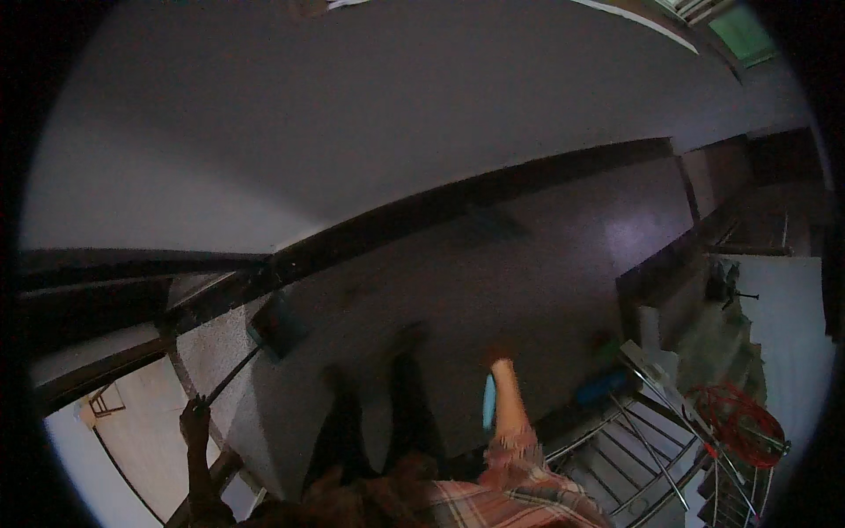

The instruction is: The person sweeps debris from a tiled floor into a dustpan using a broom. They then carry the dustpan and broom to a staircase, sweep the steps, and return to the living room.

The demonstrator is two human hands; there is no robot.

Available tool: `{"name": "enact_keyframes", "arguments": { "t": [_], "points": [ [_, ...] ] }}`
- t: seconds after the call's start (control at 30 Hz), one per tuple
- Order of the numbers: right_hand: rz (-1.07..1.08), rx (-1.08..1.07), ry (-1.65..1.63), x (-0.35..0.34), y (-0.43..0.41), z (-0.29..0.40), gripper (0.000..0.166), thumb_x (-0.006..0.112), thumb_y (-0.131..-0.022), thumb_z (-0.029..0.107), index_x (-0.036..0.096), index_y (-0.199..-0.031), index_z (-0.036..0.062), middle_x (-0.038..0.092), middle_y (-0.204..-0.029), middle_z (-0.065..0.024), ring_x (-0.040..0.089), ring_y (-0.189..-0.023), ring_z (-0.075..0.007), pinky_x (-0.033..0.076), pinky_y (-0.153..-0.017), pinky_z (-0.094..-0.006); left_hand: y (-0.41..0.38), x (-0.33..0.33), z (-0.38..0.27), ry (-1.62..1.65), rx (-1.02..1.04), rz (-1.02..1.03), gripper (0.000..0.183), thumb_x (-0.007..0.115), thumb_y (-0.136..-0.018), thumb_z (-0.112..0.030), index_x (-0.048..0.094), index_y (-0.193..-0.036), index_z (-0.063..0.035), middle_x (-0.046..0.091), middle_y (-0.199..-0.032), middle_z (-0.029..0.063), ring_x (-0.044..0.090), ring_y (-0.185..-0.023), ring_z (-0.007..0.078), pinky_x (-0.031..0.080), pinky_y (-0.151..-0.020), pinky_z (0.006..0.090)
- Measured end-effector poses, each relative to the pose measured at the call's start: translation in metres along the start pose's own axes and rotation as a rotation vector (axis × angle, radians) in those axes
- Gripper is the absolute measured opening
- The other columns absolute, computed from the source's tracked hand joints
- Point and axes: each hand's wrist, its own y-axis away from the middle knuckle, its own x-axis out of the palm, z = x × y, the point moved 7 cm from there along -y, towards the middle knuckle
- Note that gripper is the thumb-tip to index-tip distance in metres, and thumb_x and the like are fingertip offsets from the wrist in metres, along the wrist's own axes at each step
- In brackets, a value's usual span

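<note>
My left hand (195, 417) is closed around the dark handle of a long-handled dustpan (264, 340), whose pan is beside a doorway at the left, near the floor's speckled patch. My right hand (500, 356) is dark and blurred below the plaid sleeve; a light blue, elongated thing (488, 401) shows alongside that forearm. Whether the right hand holds it cannot be told. My legs and feet stand on the dim floor between the two hands.
A dark baseboard (462, 191) runs along the pale wall ahead. At the lower right stands a metal rack (634, 455), with a coiled red hose or cable (739, 422) by it. A blue object (601, 388) lies near the rack. An open doorway with lit flooring (142, 422) is at the left.
</note>
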Motion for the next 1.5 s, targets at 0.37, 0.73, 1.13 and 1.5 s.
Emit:
{"name": "enact_keyframes", "arguments": {
  "t": [0.37, 0.73, 1.13, 1.5],
  "points": [
    [-0.260, -0.267, 0.349, 0.124, -0.032, 0.151, 0.062, 0.064, -0.080, 0.018, 0.040, -0.134, -0.0008, 0.037, -0.139, -0.0242, 0.035, -0.129, -0.0370, 0.028, -0.108, -0.0475, -0.026, 0.036, 0.076, 0.305, 0.322, -0.007, 0.032, 0.066, -0.079, -0.015, 0.060, -0.107, 0.0001, 0.067, -0.087, 0.0185, 0.066, -0.081, 0.0292, 0.051, -0.069, 0.0394],
    [0.123, -0.228, -0.045, 0.207, 0.178, 0.138, 0.068, 0.064, -0.082, 0.026, 0.035, -0.138, 0.0017, 0.037, -0.139, -0.0243, 0.037, -0.128, -0.0385, 0.030, -0.107, -0.0473, 0.000, -0.007, 0.125, 0.212, 0.132, 0.117, 0.028, 0.064, -0.084, -0.010, 0.059, -0.109, 0.0016, 0.065, -0.100, 0.0197, 0.065, -0.088, 0.0273, 0.053, -0.073, 0.0381],
    [-0.101, -0.291, 0.023, 0.227, 0.099, 0.182, 0.067, 0.062, -0.084, 0.029, 0.034, -0.140, 0.0045, 0.044, -0.134, -0.0218, 0.045, -0.121, -0.0354, 0.034, -0.104, -0.0463, -0.027, 0.005, 0.124, 0.258, 0.230, 0.125, 0.027, 0.063, -0.085, -0.015, 0.060, -0.107, 0.0001, 0.065, -0.091, 0.0179, 0.063, -0.084, 0.0303, 0.051, -0.072, 0.0376],
    [0.284, -0.144, 0.140, 0.190, 0.216, 0.186, 0.062, 0.059, -0.087, 0.028, 0.035, -0.140, 0.0065, 0.056, -0.118, -0.0198, 0.055, -0.106, -0.0323, 0.041, -0.095, -0.0450, 0.009, -0.016, 0.120, 0.293, 0.172, 0.074, 0.032, 0.067, -0.081, -0.014, 0.060, -0.108, 0.0004, 0.067, -0.089, 0.0193, 0.066, -0.080, 0.0322, 0.051, -0.069, 0.0393]
  ]
}}
